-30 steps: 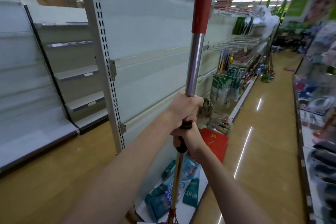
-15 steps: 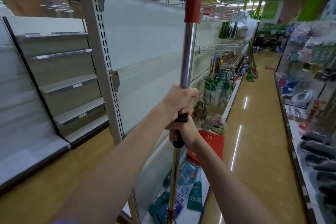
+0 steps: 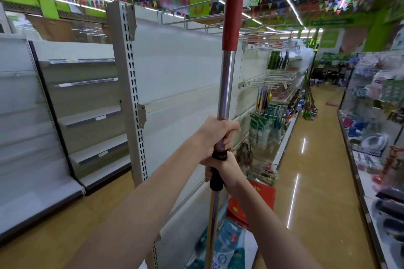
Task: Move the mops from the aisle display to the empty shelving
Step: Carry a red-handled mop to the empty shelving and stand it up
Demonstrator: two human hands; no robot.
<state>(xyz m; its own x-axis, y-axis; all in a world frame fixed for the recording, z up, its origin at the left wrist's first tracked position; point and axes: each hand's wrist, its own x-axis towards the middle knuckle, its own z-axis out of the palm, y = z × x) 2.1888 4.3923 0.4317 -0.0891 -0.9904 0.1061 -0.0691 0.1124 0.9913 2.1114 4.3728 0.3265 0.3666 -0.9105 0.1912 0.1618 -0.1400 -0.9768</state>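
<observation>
I hold one mop upright in front of me by its pole [image 3: 226, 85], which is shiny steel with a red sleeve at the top and a black grip in the middle. My left hand [image 3: 216, 132] is wrapped around the steel part just above the black grip. My right hand [image 3: 225, 170] is closed on the black grip right below it. The mop head is out of view below the frame. Bare grey shelves [image 3: 94, 116] stand to the left. More mops [image 3: 309, 102] lean at the far end of the aisle.
A perforated shelf upright [image 3: 129, 94] and a bare white back panel [image 3: 181, 85] are close on my left. Packaged goods [image 3: 227, 244] lie on the low base shelf by my feet. Stocked racks [image 3: 376, 129] line the right side. The tan aisle floor [image 3: 314, 181] runs ahead.
The view has tilted up and shifted, showing more ceiling and bunting. Both hands keep the same grip on the upright pole.
</observation>
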